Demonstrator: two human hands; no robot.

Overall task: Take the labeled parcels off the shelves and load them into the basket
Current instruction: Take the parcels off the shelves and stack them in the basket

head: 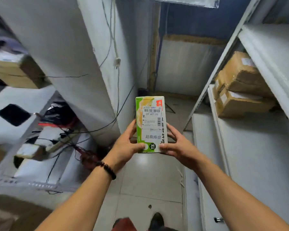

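Both the left hand (127, 144) and right hand (175, 145) are clamped on the green-and-white parcel (150, 124), best kept level until the unseen basket is reached.

White pillar (70, 64), black cables (123, 105), grey tiled floor (150, 180)

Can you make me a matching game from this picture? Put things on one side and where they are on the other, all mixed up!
Things
1. green and white box
2. brown cardboard boxes
3. black bead bracelet
4. black plastic bag

Places
A. on the right shelf
B. worn just behind the left hand
C. on the left shelf
D. held between the left hand and the right hand

Pairs: 1-D, 2-A, 3-B, 4-C
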